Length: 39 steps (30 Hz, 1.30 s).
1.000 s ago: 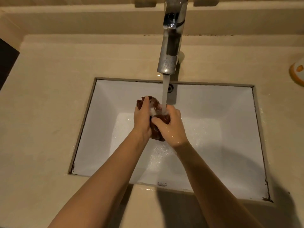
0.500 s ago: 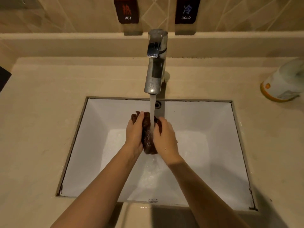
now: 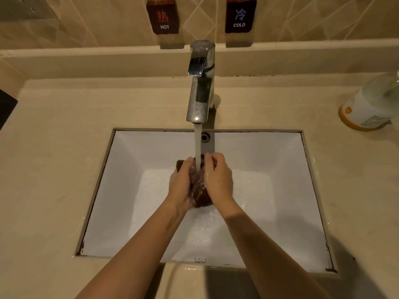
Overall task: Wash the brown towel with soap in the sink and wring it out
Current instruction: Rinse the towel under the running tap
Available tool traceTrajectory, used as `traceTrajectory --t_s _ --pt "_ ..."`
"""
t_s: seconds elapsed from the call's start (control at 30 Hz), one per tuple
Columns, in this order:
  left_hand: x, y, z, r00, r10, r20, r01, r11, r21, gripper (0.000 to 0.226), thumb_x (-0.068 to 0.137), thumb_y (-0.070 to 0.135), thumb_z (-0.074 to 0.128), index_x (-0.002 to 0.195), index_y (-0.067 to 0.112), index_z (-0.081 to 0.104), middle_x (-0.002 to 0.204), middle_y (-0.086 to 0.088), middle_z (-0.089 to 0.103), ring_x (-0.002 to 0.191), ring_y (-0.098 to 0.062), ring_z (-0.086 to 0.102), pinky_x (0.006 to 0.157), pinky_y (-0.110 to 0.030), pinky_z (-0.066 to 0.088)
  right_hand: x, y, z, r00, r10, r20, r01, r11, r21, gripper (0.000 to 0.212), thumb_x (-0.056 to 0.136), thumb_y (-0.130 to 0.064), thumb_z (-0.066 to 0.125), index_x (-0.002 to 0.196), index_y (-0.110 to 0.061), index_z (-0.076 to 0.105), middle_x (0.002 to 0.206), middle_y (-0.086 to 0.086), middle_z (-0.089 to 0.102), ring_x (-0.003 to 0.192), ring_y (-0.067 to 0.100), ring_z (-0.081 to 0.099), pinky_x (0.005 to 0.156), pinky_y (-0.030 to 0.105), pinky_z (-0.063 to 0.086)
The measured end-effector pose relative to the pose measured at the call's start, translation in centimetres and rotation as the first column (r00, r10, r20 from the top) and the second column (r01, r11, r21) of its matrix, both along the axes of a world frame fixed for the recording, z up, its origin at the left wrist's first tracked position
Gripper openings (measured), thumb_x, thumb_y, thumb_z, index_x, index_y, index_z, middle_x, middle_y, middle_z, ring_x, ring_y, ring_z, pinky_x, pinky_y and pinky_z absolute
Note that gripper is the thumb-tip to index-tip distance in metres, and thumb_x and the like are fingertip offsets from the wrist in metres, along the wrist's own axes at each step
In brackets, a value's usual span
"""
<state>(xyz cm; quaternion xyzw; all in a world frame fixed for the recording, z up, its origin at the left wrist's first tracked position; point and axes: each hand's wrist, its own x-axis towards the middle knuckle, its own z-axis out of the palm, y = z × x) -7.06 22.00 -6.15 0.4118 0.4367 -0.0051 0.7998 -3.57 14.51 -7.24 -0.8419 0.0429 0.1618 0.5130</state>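
The brown towel is bunched into a wet wad over the middle of the white rectangular sink. My left hand presses it from the left and my right hand from the right, fingers curled over its top. Water runs from the chrome tap in a steady stream onto the towel between my hands. Most of the towel is hidden by my palms. Foamy water lies on the basin floor.
A white soap bottle with an orange base stands on the beige counter at the right. HOT and COLD plaques hang on the tiled wall behind the tap. A dark object sits at the left edge.
The view has tilted up, bringing the wall plaques and soap bottle into sight. My hands have shifted on the towel, and my right hand now sits upright beside the stream.
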Motion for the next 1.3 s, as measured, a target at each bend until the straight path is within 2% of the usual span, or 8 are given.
traceTrajectory --t_s 0.1,0.27,0.43,0.7,0.87,0.97,1.17,1.3 --pt "0.5 1.0 -0.4 1.0 -0.019 -0.017 0.017 0.998 -0.062 0.045 0.09 0.044 0.056 0.117 0.009 0.063 0.109 -0.017 0.07 0.098 -0.029 0.069 0.085 -0.044 0.056 -1.2 -0.8 0.9 0.985 0.171 0.006 -0.171 0.985 -0.034 0.036 0.096 -0.041 0.04 0.131 -0.033 0.038 0.128 -0.001 0.043 0.112 0.016 0.05 0.09 0.03 0.045" --pt "0.4 0.1 -0.4 0.994 -0.066 -0.086 0.053 0.988 -0.146 0.036 0.09 0.046 0.054 0.074 0.016 0.066 0.058 -0.002 0.065 0.053 -0.014 0.064 0.057 -0.027 0.051 -2.8 0.7 2.8 0.975 0.169 0.142 -0.132 0.962 -0.239 0.025 0.093 -0.038 0.05 0.113 -0.024 0.053 0.115 0.0 0.053 0.099 0.017 0.056 0.085 0.03 0.05" --pt "0.2 -0.7 -0.5 0.997 -0.02 -0.074 0.018 0.999 -0.031 0.024 0.085 0.018 0.055 0.062 0.016 0.061 0.059 -0.003 0.063 0.058 -0.017 0.061 0.056 -0.026 0.049 1.2 0.6 0.3 0.99 -0.037 -0.138 0.045 0.997 0.059 0.035 0.096 -0.041 0.04 0.09 -0.013 0.062 0.086 0.005 0.062 0.084 0.022 0.06 0.069 0.028 0.04" --pt "0.2 0.9 -0.7 0.998 0.059 -0.016 -0.06 0.996 -0.06 0.047 0.082 0.033 0.059 0.121 0.006 0.062 0.115 -0.019 0.068 0.106 -0.032 0.066 0.091 -0.05 0.052 0.2 -1.1 0.6 0.975 0.21 -0.072 -0.204 0.975 0.086 0.05 0.095 -0.044 0.041 0.142 -0.034 0.026 0.146 0.003 0.032 0.13 0.022 0.039 0.105 0.04 0.041" --pt "1.2 1.8 -1.5 0.992 0.119 0.029 -0.114 0.985 -0.131 0.063 0.073 0.026 0.068 0.132 0.011 0.053 0.115 -0.017 0.065 0.106 -0.031 0.063 0.095 -0.047 0.05 -2.4 -0.6 1.1 0.993 0.119 0.0 -0.119 0.988 0.097 0.044 0.09 -0.037 0.055 0.132 -0.031 0.043 0.133 0.002 0.042 0.118 0.017 0.05 0.092 0.024 0.046" --pt "0.9 1.3 -0.7 0.997 0.074 -0.004 -0.074 0.997 -0.002 0.028 0.079 0.025 0.063 0.102 0.008 0.067 0.091 -0.012 0.069 0.088 -0.026 0.065 0.081 -0.036 0.053 -1.4 -0.1 1.4 0.999 0.009 0.045 -0.012 0.997 0.078 0.028 0.092 -0.043 0.049 0.109 -0.023 0.058 0.103 -0.002 0.062 0.099 0.016 0.06 0.088 0.031 0.051" --pt "1.2 1.4 -0.2 1.0 -0.005 0.014 0.004 0.993 0.122 0.011 0.078 0.013 0.055 0.067 0.01 0.057 0.08 -0.016 0.058 0.075 -0.026 0.056 0.071 -0.035 0.048 1.0 0.6 1.4 0.969 -0.031 -0.244 0.06 0.992 0.112 0.039 0.095 -0.046 0.039 0.096 -0.015 0.063 0.093 0.005 0.064 0.09 0.023 0.06 0.082 0.033 0.046" --pt "0.5 1.5 -0.3 0.999 -0.04 0.026 0.036 0.99 0.138 0.02 0.082 0.022 0.058 0.093 0.007 0.065 0.096 -0.017 0.066 0.09 -0.028 0.065 0.081 -0.04 0.053 1.5 0.4 1.3 0.907 -0.025 -0.421 0.079 0.991 0.112 0.047 0.093 -0.049 0.04 0.116 -0.014 0.061 0.113 0.011 0.065 0.105 0.029 0.059 0.096 0.041 0.047"
